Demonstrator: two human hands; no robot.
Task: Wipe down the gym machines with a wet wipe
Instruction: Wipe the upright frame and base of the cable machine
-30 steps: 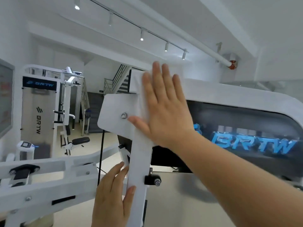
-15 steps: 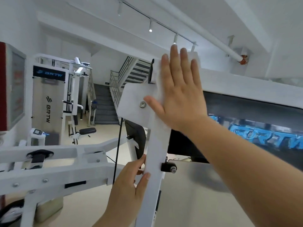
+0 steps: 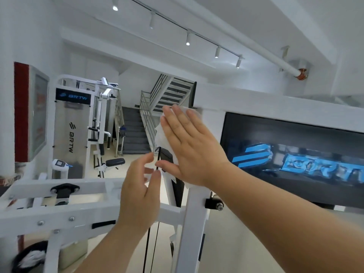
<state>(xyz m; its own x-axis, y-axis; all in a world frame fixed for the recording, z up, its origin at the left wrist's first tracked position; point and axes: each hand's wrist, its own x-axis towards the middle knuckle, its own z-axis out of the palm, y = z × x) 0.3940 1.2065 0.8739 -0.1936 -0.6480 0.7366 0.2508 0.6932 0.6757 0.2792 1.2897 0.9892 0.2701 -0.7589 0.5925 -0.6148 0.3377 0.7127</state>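
White wet wipe (image 3: 160, 136) under flat fingers (image 3: 171, 123) of the right hand (image 3: 195, 152)

Floor (image 3: 130, 157): BRTW machine (image 3: 71, 131) (white), maybe bin (image 3: 18, 259) btm-L.

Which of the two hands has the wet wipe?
The right hand: the wet wipe lies under its flat palm and straight fingers. The left hand, lower down, has loosely curled fingers and holds nothing.
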